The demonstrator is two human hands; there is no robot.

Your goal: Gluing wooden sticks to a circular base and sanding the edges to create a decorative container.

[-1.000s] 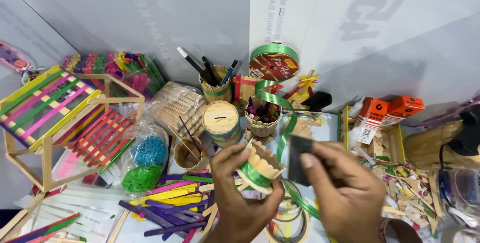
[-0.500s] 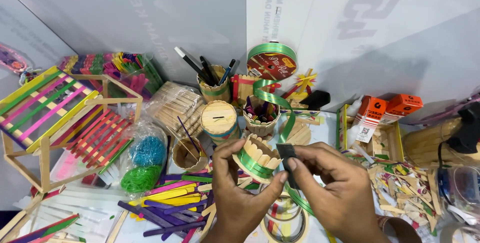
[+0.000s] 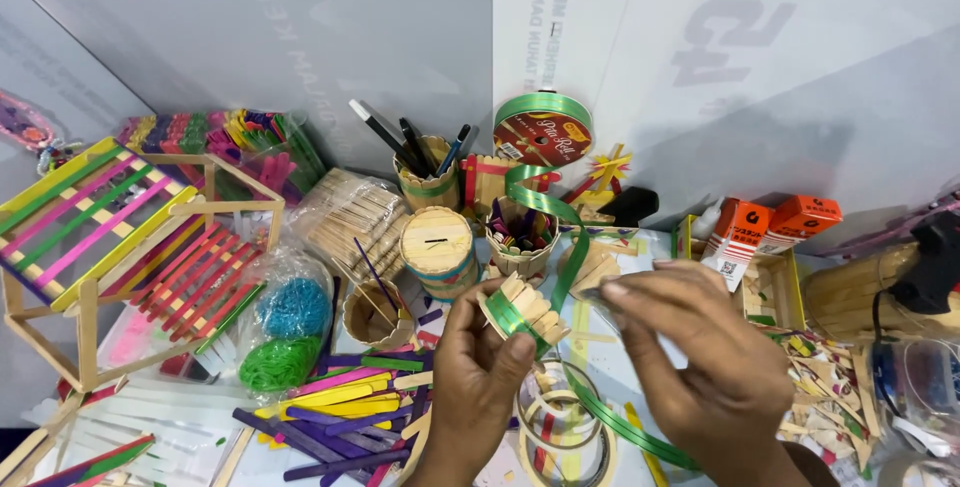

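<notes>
My left hand point(image 3: 478, 377) grips a small round cup of wooden craft sticks point(image 3: 522, 309) with a green ribbon band round it. My right hand point(image 3: 705, 357) pinches the green ribbon point(image 3: 558, 247) next to the cup, its fingertips beside the stick rim. The ribbon runs up to a green ribbon spool point(image 3: 543, 130) standing against the back wall, and a loose length point(image 3: 620, 425) trails down under my right hand.
Coloured craft sticks point(image 3: 330, 417) lie at the front left beside a striped stick-built frame point(image 3: 110, 247). Stick-made pots point(image 3: 438, 247), a pen holder point(image 3: 425, 182), bags of blue and green bands point(image 3: 285, 337), orange boxes point(image 3: 770, 227) and tape rings point(image 3: 555, 427) crowd the table.
My right hand has shifted from below right up to the cup's side, and the dark piece it held earlier is no longer seen. The cup has tilted and risen slightly.
</notes>
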